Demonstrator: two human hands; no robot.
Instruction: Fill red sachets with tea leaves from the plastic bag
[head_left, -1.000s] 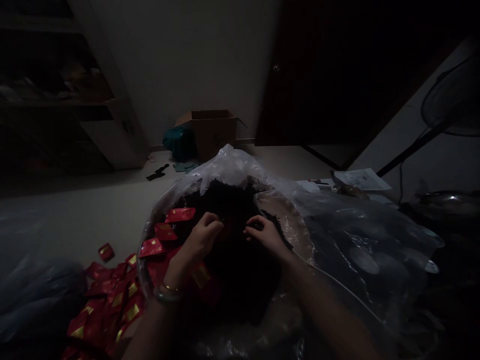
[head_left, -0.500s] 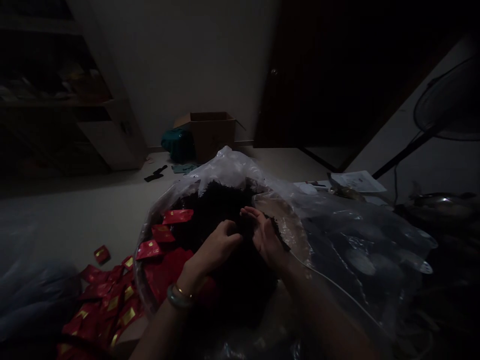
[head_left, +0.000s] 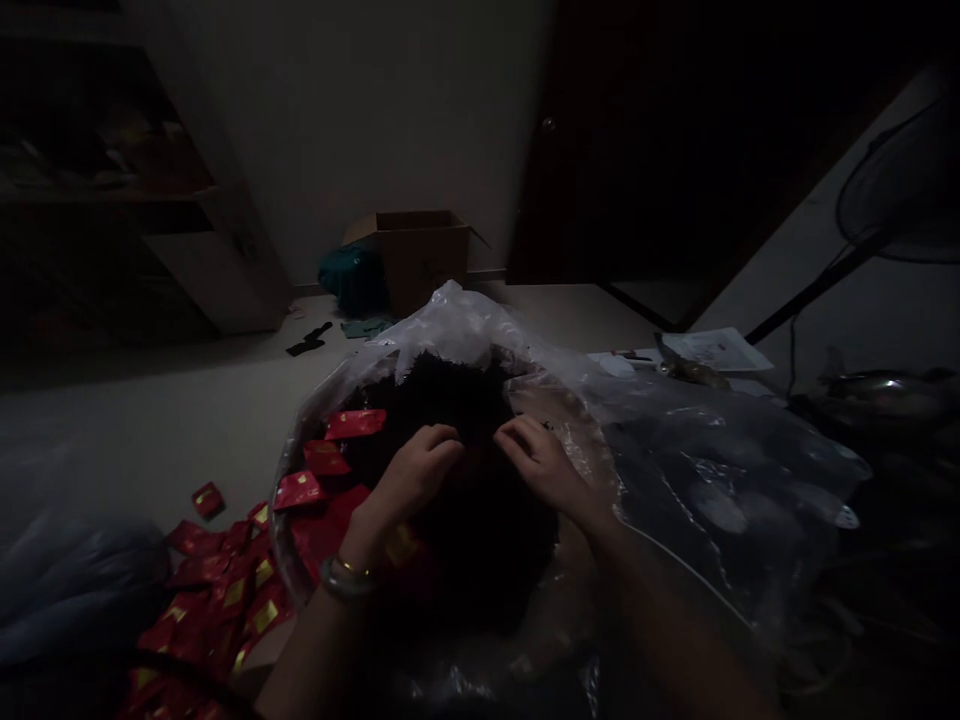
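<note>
Both of my hands are over a dark heap of loose, leaf-like stuff (head_left: 450, 385) in a round container lined with clear plastic (head_left: 457, 320). My left hand (head_left: 420, 465), with bangles at its wrist, has its fingers curled into a pinch. Facing it, my right hand (head_left: 540, 460) has thumb and fingers pressed together. A faint dark reddish patch shows between the hands, too dim to make out. Several red packets (head_left: 356, 424) lie along the container's left side, near my left forearm. A larger red piece (head_left: 322, 535) is beneath them.
Red packets with gold labels (head_left: 232, 595) are piled on the floor at left. At the back stand an open cardboard box (head_left: 424, 255) and a teal bag (head_left: 352, 278). Clear plastic sheeting (head_left: 720, 480) spreads to the right, with papers (head_left: 716, 348) behind it and a fan (head_left: 900, 190) beyond.
Half a second ago my hands were close together, the right one with fingers extended. Now they are drawn apart, the left further left, and the right hand's fingers have closed to a pinch.
</note>
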